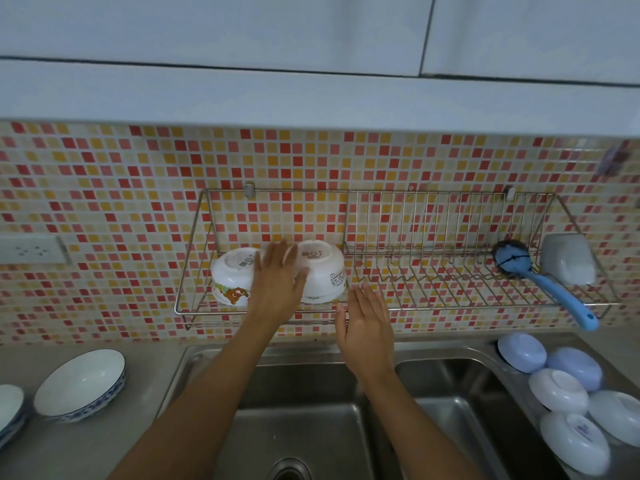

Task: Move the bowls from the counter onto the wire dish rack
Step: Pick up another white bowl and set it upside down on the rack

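Note:
Two white bowls sit upside down in the left part of the wire dish rack point(450, 299) on the tiled wall: one with a bear print point(230, 275) and a plain one point(323, 271). My left hand point(277, 285) is spread flat between them, fingers apart, holding nothing. Just below the rack's front rail, my right hand point(367, 327) is open with fingers extended, right of the plain bowl. Several pale blue and white bowls point(561, 389) lie upside down on the counter at the right. A blue-rimmed white bowl point(81, 384) stands upright on the left counter.
A double steel sink point(311, 410) lies under my arms. A blue-handled dish brush point(540, 275) and a white container point(568, 259) sit at the rack's right end. White cabinets hang above. A wall socket point(31, 251) is at the left, and another bowl point(8, 410) shows at the left edge.

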`<state>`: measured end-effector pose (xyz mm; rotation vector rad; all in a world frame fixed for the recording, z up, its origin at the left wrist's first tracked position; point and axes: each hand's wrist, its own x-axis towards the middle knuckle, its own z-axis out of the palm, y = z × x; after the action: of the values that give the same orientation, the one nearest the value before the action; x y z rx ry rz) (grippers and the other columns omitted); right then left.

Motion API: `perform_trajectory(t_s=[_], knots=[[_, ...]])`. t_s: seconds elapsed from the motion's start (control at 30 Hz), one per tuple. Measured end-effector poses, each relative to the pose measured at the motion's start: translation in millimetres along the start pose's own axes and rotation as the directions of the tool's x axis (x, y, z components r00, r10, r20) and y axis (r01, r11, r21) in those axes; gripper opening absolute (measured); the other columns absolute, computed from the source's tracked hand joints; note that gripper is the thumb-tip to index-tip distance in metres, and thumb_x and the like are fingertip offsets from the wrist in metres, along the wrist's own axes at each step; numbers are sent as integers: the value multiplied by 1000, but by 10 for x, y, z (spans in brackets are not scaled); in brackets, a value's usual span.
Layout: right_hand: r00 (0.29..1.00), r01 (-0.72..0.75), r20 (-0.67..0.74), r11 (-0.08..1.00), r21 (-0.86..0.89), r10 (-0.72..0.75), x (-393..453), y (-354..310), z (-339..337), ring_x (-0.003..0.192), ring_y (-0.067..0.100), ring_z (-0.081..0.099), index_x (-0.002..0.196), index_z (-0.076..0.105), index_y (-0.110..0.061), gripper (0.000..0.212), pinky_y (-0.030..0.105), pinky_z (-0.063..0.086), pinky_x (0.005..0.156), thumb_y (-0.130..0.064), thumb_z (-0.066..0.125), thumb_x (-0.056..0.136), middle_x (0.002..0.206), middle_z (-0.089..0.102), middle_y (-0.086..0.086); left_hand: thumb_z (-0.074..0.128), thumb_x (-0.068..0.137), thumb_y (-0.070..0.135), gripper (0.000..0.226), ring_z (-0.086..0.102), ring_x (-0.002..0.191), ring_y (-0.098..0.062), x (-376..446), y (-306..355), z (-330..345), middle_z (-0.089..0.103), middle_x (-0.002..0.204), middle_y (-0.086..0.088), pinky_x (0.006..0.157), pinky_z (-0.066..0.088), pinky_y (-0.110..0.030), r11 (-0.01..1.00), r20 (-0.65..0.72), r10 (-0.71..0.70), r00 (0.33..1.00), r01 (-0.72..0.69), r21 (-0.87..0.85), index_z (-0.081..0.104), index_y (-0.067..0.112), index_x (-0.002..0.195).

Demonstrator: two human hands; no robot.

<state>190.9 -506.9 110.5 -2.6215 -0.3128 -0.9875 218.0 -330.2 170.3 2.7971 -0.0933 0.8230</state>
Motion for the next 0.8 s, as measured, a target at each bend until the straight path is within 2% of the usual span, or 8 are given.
perform_trajectory(t_s=[0.1, 0.2, 0.3, 0.4, 0.47, 0.57, 0.67, 0.8], knots=[[1000, 5, 3, 1000, 4, -5, -6, -1, 0, 126, 25, 54, 126, 61, -5, 50, 40, 24, 116, -39, 37, 97, 127, 64, 12, 32, 94, 42, 51, 24, 139, -40, -187, -22, 6, 37, 147, -18, 112, 9, -58, 969, -117, -230, 966, 238, 64, 40, 15, 137], [1000, 19, -4, 1000, -16, -19, -16, -1, -10, 126, 26, 54, 126, 60, -4, 48, 41, 26, 116, -36, 39, 98, 128, 63, 14, 32, 91, 45, 59, 36, 133, -42, -318, -56, 12, 45, 140, -24, 110, 22, -59, 947, -122, -313, 942, 319, 33, 40, 6, 135], [1000, 1, 17, 999, -34, -1, -24, -28, -27, 129, 27, 51, 128, 58, -3, 45, 43, 27, 117, -31, 38, 100, 131, 61, 15, 25, 92, 47, 66, 42, 130, -41, -350, -92, 19, 49, 136, -25, 110, 27, -58, 951, -84, -306, 948, 308, 22, 41, -1, 134], [999, -26, 41, 999, -34, 28, -38, -67, -54, 133, 27, 46, 131, 55, -4, 44, 42, 22, 119, -30, 35, 102, 135, 58, 15, 12, 92, 51, 74, 35, 135, -39, -364, -103, 15, 41, 143, -25, 114, 23, -55, 951, -19, -308, 951, 308, 27, 34, -2, 139], [997, -45, 61, 999, -20, 47, -81, -94, -74, 139, 28, 38, 137, 48, -7, 45, 42, 15, 120, -32, 33, 103, 142, 51, 13, 13, 94, 51, 73, 30, 138, -38, -402, -101, 5, 38, 145, -25, 115, 20, -54, 960, -18, -277, 961, 278, 38, 32, -1, 140], [992, -63, 104, 998, -29, 66, -234, -134, -99, 148, 28, 14, 150, 25, -14, 54, 42, 4, 119, -38, 32, 102, 158, 25, 10, 12, 96, 51, 70, 24, 141, -34, -556, -152, -33, 33, 149, -20, 117, 11, -52, 982, -38, -174, 984, 176, 64, 31, 3, 142], [985, -75, 158, 997, 2, 74, -455, -231, -146, 149, 27, -6, 154, 6, -16, 62, 42, 4, 116, -42, 26, 102, 162, 0, 6, 3, 95, 54, 69, 8, 145, -29, -800, -306, -36, 16, 156, -12, 118, -3, -45, 992, -31, -80, 996, 83, 97, 18, 12, 148], [960, -71, 273, 997, 38, 58, -835, -486, 14, 147, 25, 0, 154, 12, -13, 64, 43, 10, 115, -44, 30, 101, 161, 1, 10, 9, 96, 53, 65, -7, 145, -26, -1295, -510, -47, -3, 159, -8, 117, -5, -46, 993, 20, -48, 999, 46, 107, 0, 19, 150]])
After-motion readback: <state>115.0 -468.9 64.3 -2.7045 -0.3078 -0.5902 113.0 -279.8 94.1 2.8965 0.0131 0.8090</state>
